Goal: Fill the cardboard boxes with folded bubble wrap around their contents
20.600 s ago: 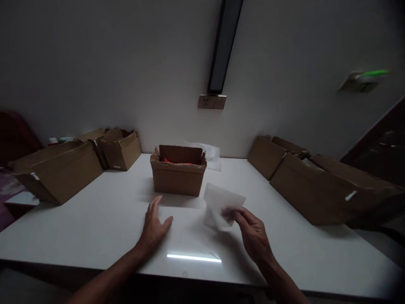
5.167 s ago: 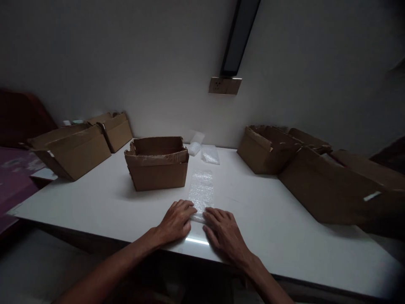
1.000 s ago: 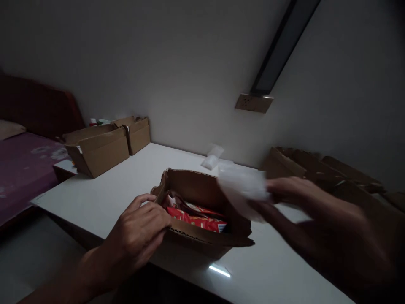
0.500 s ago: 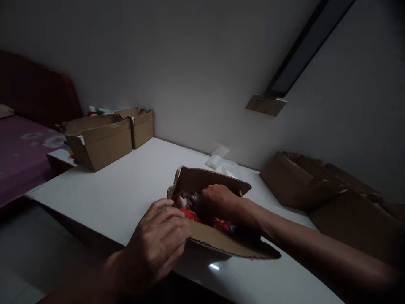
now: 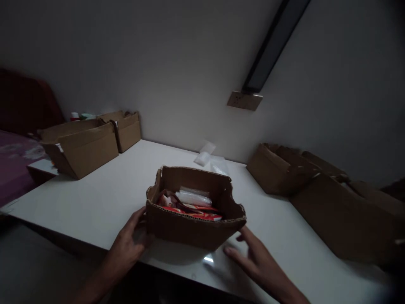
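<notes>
In front of me, near the table's front edge, stands an open cardboard box [image 5: 190, 232] with torn, uneven rims. Inside lie red printed packets [image 5: 202, 215], a rolled clear plastic bag [image 5: 193, 197] and a dark brown strap-like piece [image 5: 177, 202]. My left hand [image 5: 128, 240] is at the box's left side, its fingers against the wall and partly hidden by it. At the lower right corner is my right hand [image 5: 253, 257], thumb and fingers apart, the fingertips close to or touching the cardboard. Nothing is in its palm.
Two cardboard boxes [image 5: 85, 145] stand at the table's left end beside a bed [image 5: 14, 158]. More boxes [image 5: 341, 215] line the right. Clear plastic bags [image 5: 218, 165] lie by the wall on the white table [image 5: 126, 185]. A wall socket [image 5: 244, 101] is above.
My right hand has come out of the box to its right corner. My left hand has moved from the rim down to the left side. The near flap no longer leans outward.
</notes>
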Action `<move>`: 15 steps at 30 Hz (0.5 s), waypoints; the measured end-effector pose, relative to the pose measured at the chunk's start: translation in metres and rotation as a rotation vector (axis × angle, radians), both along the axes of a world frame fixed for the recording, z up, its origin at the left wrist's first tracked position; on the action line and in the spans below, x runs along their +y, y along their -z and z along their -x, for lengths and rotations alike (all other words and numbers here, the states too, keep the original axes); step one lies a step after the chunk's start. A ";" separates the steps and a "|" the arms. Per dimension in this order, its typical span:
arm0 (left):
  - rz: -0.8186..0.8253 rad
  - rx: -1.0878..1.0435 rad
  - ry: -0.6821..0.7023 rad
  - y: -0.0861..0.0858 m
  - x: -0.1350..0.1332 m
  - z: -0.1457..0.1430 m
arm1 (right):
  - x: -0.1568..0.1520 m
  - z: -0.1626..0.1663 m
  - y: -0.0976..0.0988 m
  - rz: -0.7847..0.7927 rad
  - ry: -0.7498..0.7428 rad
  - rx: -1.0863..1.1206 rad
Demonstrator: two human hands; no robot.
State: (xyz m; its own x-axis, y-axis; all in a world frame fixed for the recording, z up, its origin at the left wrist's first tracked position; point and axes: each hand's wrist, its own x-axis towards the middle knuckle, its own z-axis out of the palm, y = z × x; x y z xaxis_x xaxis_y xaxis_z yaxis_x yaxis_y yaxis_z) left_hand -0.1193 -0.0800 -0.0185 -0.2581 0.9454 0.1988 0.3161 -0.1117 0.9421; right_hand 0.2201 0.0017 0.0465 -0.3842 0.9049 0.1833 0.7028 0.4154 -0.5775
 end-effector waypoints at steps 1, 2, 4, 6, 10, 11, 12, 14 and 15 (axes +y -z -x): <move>0.031 -0.063 0.008 0.001 0.006 -0.002 | 0.001 0.014 0.011 0.009 -0.033 0.042; 0.052 -0.110 0.004 0.000 0.013 -0.004 | 0.004 0.027 0.018 0.020 -0.060 0.081; 0.062 -0.150 -0.028 -0.007 0.031 -0.013 | 0.012 0.041 0.020 0.038 -0.061 0.139; 0.032 -0.158 -0.013 -0.015 0.050 -0.030 | 0.018 0.032 0.014 0.045 0.005 0.149; -0.049 -0.181 0.239 -0.023 0.072 -0.077 | 0.004 -0.022 0.007 -0.048 0.257 0.102; -0.056 -0.173 0.297 -0.023 0.072 -0.086 | -0.004 -0.034 0.007 -0.085 0.302 0.088; -0.059 -0.161 0.335 -0.023 0.071 -0.092 | -0.013 -0.043 0.008 -0.117 0.326 0.077; -0.049 -0.141 0.354 -0.019 0.065 -0.093 | -0.027 -0.049 0.012 -0.158 0.320 0.073; -0.038 -0.136 0.331 -0.017 0.061 -0.088 | -0.031 -0.047 0.015 -0.159 0.293 0.078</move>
